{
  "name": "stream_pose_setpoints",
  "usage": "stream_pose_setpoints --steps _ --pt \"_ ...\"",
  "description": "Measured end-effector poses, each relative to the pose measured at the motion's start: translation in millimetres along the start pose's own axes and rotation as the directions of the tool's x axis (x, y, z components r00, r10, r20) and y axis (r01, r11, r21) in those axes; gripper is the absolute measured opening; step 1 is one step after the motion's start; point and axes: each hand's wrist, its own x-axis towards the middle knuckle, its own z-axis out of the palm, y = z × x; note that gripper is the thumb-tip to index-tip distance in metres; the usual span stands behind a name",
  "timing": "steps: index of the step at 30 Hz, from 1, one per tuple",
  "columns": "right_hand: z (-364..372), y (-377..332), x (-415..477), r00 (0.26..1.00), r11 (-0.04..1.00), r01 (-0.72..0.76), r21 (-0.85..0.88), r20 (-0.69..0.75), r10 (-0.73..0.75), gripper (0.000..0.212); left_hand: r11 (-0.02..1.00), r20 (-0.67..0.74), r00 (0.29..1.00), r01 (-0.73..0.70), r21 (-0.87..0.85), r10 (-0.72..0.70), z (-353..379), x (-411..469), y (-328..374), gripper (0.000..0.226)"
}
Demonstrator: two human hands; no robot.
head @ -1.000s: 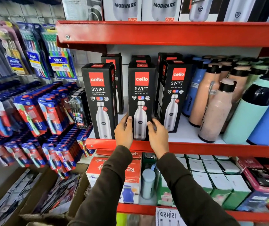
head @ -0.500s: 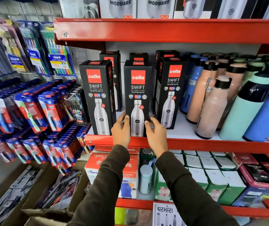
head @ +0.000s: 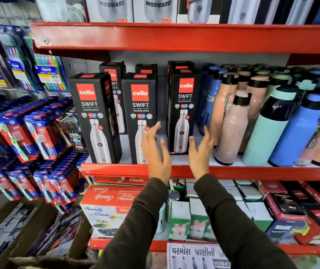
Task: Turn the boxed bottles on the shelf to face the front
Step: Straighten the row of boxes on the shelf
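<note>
Three black Cello Swift bottle boxes stand in the front row on the red shelf: the left box, the middle box and the right box, all with the printed front toward me. More such boxes stand behind them. My left hand is open, fingers spread, in front of the middle box's lower right corner, not gripping it. My right hand is open too, just in front of the right box's lower right edge. The gap between the middle and right boxes lies between my hands.
Loose bottles in peach, mint and blue crowd the shelf to the right. Toothbrush packs hang at the left. Modware boxes sit on the shelf above. Boxed goods fill the shelf below.
Both hands have let go of the middle box and moved right, opening; they now flank the gap beside the right box. The camera view has shifted closer.
</note>
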Motion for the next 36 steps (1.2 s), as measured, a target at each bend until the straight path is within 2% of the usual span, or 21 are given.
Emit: stream_pose_setpoints --steps 3,6,9,11,13,23,31,36 --pt "-5 11 23 0.984 0.996 -0.084 -0.003 0.157 0.084 0.063 0.993 0.171 0.982 0.092 -0.075 -0.078 28 2 2 0.05" --pt "-6 18 36 0.96 0.99 -0.138 0.004 0.247 0.133 0.06 0.938 0.285 0.904 0.345 -0.043 -0.319 48 10 -6 0.059" --pt "-5 23 41 0.942 0.988 -0.156 0.012 0.303 0.145 0.058 0.829 0.349 0.775 0.56 0.008 -0.527 58 20 -19 0.058" --pt "-4 25 43 0.93 0.99 -0.141 0.02 0.345 0.126 0.056 0.783 0.37 0.715 0.619 0.057 -0.592 62 26 -26 0.056" --pt "-1 25 44 0.932 0.994 -0.11 0.016 0.35 0.098 0.053 0.756 0.356 0.691 0.651 0.074 -0.63 66 31 -31 0.054" --pt "-7 28 31 0.976 0.999 -0.027 0.032 0.217 0.019 0.042 0.769 0.25 0.736 0.636 0.062 -0.629 60 21 -35 0.044" --pt "-25 28 7 0.974 0.997 0.044 0.059 0.22 -0.056 0.037 0.802 0.127 0.792 0.593 0.074 -0.597 47 -2 -19 0.039" --pt "-31 27 -5 0.969 0.995 0.071 0.07 0.233 -0.085 0.036 0.817 0.12 0.808 0.572 0.074 -0.577 38 -11 -11 0.04"
